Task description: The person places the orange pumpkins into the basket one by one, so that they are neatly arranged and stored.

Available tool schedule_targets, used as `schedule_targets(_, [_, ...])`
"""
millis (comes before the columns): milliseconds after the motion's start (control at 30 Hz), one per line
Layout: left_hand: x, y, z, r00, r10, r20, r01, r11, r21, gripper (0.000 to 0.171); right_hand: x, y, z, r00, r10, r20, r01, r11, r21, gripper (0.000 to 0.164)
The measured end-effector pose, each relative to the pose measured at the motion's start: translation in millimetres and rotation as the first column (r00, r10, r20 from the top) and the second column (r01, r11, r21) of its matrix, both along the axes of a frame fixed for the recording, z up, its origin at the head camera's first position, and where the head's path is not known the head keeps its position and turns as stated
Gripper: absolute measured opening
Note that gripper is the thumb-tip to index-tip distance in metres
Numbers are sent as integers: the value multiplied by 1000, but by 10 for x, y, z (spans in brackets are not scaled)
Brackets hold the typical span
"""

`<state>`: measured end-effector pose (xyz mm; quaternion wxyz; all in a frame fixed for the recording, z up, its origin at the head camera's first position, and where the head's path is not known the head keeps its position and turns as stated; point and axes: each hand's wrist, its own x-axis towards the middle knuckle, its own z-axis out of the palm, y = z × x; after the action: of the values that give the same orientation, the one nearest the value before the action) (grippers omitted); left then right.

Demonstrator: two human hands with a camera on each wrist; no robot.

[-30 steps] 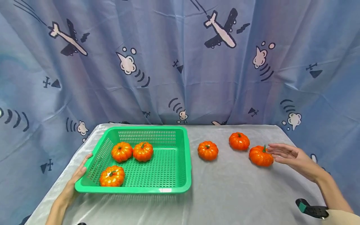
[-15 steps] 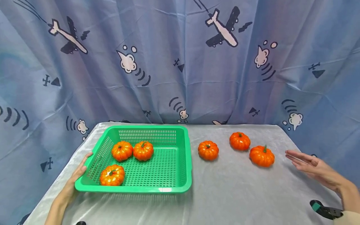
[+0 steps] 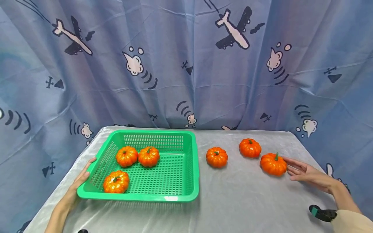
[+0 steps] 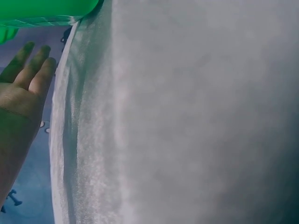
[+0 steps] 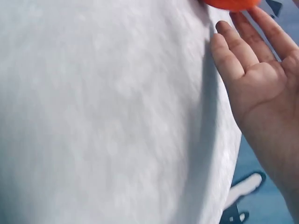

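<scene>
A green plastic basket stands on the table's left half with three small orange pumpkins inside, among them a front one. At the basket's left rim rests my left hand. In the left wrist view its fingers look straight, below the basket's green side. On the far right, my right hand is beside a loose pumpkin, fingertips right at its right side. The right wrist view has these fingers extended, with the pumpkin's orange underside at the top edge.
Two more pumpkins lie loose on the silvery table cloth: one right of the basket and one farther back. A blue curtain with airplane prints hangs behind the table.
My right hand drew back rightward from the rightmost pumpkin, then came back left to its side. The left hand, basket and pumpkins stay put; the head view shifts slightly.
</scene>
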<state>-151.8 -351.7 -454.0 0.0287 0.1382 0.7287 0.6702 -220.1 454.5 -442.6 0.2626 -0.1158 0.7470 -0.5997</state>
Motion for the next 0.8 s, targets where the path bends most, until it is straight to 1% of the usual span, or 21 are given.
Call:
schedule_targets(67, [-1,4,-9,1000,-12,-2,12,1000,7,50,-30,-56,-7,999,-32,0,32,994,103,80])
schedule_targets(133, [-4,9,-17,1000,-22,-4,22,1000,14,50,-61,-120,-11,998,-59,-4,59,978,201,91])
schedule_targets(200, [-5,15,-15,999,-34,-10,34,999,24,50,-88,-178,-12,998,-58,-25,62,964,257,94])
schedule_targets(333, [-6,19,-13,999,-35,-12,36,999,30,50,-144,-277,-34,992,-46,-115,77,958,276,94])
schedule_targets(433, [-5,18,-12,999,-38,-7,38,999,32,50,-164,-334,-63,980,-46,-194,103,950,293,91])
schedule_targets(500, [-5,17,-12,999,-38,-6,38,999,33,50,-175,-375,-83,972,-57,-226,126,944,305,90])
schedule_targets(633, [0,9,-10,999,-50,-13,50,998,41,50,-218,-475,-120,961,-86,-261,174,926,336,90])
schedule_targets(800, [-10,8,5,998,-62,-18,63,996,58,50,-248,-536,-130,951,-145,-275,239,907,348,87])
